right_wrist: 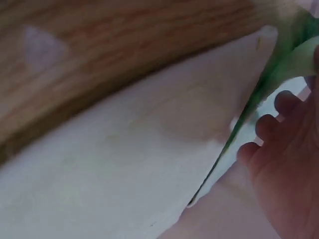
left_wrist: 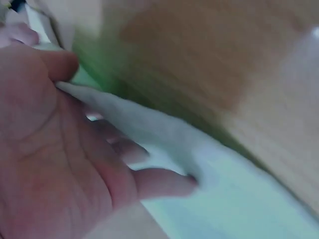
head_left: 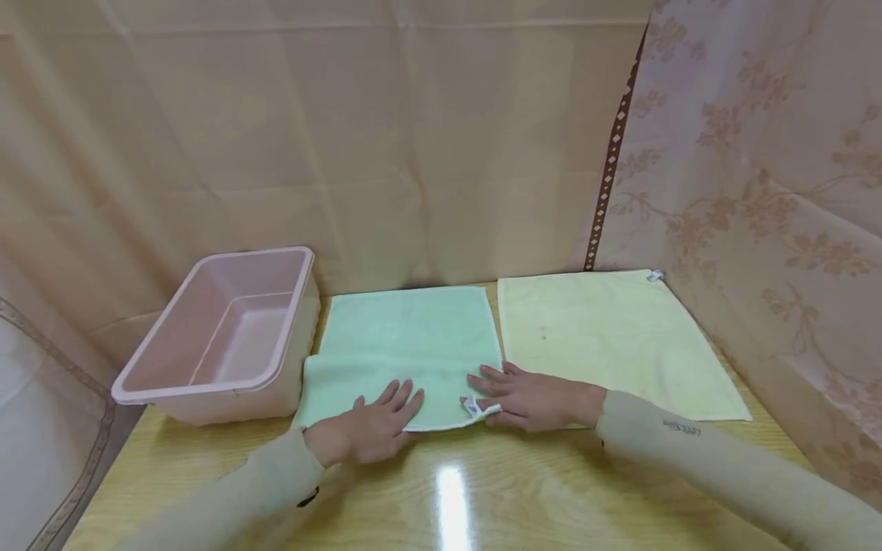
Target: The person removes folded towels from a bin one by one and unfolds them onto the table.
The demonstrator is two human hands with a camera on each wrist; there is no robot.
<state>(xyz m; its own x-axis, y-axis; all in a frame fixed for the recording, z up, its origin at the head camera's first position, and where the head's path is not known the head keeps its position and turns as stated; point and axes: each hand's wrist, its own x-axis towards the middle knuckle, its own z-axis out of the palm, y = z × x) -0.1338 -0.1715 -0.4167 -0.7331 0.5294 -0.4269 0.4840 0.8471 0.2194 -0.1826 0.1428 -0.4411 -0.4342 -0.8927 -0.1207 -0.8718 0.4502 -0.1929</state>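
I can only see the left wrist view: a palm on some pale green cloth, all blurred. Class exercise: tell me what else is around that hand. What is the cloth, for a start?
Observer: It is a green towel lying on a wooden table; the left hand rests flat on its near edge.
Operator: Where is the other hand?
Observer: The right hand is at the towel's near right corner, by a small white tag.
Operator: Anything beside the towel?
Observer: A pink plastic tub stands to its left, and a yellow towel lies spread flat to its right.
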